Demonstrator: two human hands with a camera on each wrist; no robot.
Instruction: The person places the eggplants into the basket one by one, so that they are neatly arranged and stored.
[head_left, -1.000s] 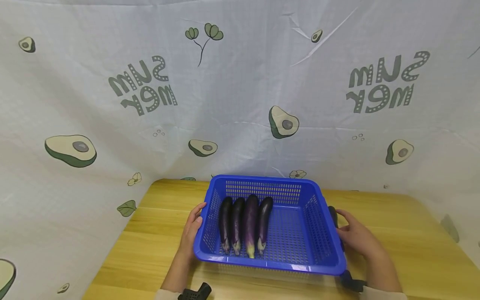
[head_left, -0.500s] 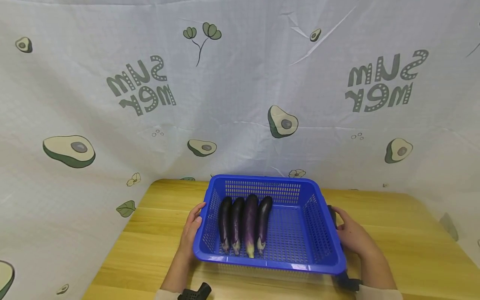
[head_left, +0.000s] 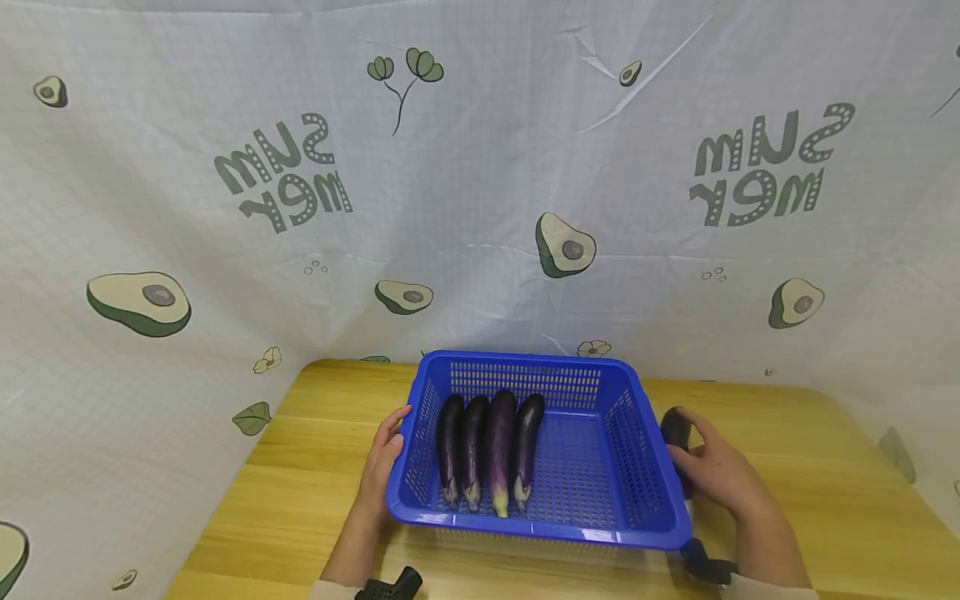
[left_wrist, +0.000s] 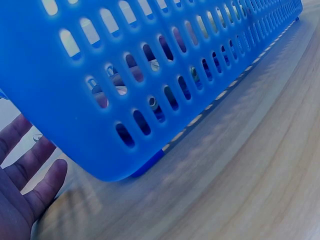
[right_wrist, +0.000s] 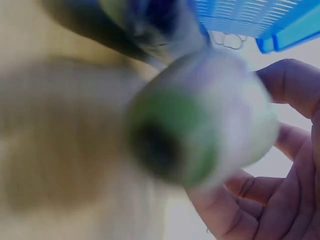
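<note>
In the head view, a blue plastic basket (head_left: 566, 531) holds several dark purple eggplants (head_left: 501, 450) lying side by side in its left part. My left hand (head_left: 381, 467) rests at the basket's left side, its fingers against the outer wall; in the left wrist view the fingers (left_wrist: 25, 170) are extended beside the corner. Outside the basket's right wall, my right hand (head_left: 716, 468) grips another eggplant (head_left: 677, 429). Its pale, green-tipped stem end (right_wrist: 175, 140) looms blurred and close in the right wrist view, with thumb and fingers around the far side.
The basket stands on a wooden table (head_left: 292, 467), before a hanging cloth (head_left: 480, 183) printed with avocados. At the right wrist view's upper left, more eggplant (right_wrist: 90, 25) lies on the table side. A black wrist mount (head_left: 390, 586) is on each arm.
My right hand first shifts slightly left, then back right, and the eggplant it grips now shows more, farther from the basket's right wall. The left hand and basket stay put.
</note>
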